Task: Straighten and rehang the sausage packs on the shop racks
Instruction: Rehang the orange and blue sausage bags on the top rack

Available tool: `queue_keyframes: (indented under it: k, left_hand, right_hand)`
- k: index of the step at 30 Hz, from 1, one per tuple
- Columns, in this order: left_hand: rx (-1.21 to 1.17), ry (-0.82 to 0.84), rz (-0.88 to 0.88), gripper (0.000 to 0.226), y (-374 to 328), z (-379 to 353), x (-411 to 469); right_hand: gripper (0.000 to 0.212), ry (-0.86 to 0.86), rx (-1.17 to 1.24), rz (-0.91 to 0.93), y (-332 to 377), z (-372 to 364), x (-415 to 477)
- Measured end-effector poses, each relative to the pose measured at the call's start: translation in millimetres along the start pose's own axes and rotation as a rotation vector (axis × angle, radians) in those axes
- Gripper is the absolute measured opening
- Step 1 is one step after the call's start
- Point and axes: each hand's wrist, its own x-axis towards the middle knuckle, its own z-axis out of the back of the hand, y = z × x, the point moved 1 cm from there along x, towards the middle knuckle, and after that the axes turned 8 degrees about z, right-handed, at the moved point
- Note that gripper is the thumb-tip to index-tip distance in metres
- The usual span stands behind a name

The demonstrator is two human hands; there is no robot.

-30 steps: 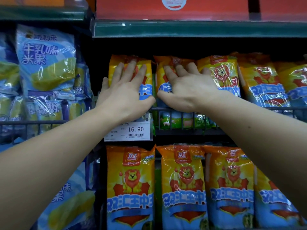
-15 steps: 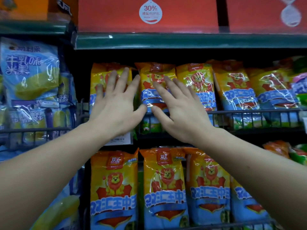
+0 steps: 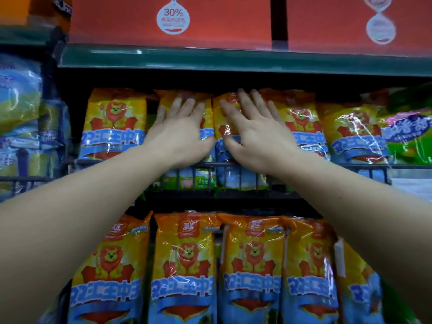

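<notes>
**Friend:** Where are your hands?

**Me:** Both reach up into the middle of the frame. My left hand (image 3: 180, 134) lies flat against the second sausage pack (image 3: 207, 123) of the upper row, fingers straight and a little spread, thumb out to the right. My right hand (image 3: 254, 136) lies flat against the third pack (image 3: 221, 127) just beside it, fingers fanned, thumb pointing left. The thumbs almost meet. Neither hand curls round anything.

**Friend:** And the packs themselves?

**Me:** The upper row (image 3: 114, 122) stands side by side across the centre, orange and blue with a lion on each, lower ends behind a dark wire rail (image 3: 350, 166). A green shelf edge (image 3: 233, 61) runs above them. A lower row (image 3: 184, 265) of the same packs fills the bottom half of the frame.

**Friend:** Anything around them?

**Me:** Red boxes (image 3: 170, 19) along the top, blue and yellow snack bags (image 3: 18, 94) at the far left, and a green and pink bag (image 3: 409, 136) at the right edge.
</notes>
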Motion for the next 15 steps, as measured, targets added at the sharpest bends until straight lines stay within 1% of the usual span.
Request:
queue_keyframes:
  k: [4,7,9,15]
  left_hand:
    - [0.096,0.003,0.013,0.086,-4.0,-6.8,4.9]
    - [0.072,0.030,0.038,0.094,0.3,-10.0,8.7]
    - [0.051,0.046,0.053,0.094,2.3,-10.1,10.1]
    - [0.004,0.005,0.092,0.106,5.3,-10.9,12.8]
  right_hand:
    - [0.068,0.000,-0.037,0.002,-3.3,-5.9,5.6]
    - [0.070,0.022,-0.040,-0.006,-5.5,-7.7,9.6]
    - [0.071,0.030,-0.039,-0.019,-8.6,-8.0,13.0]
    - [0.074,0.000,-0.105,-0.032,-14.9,-7.0,18.1]
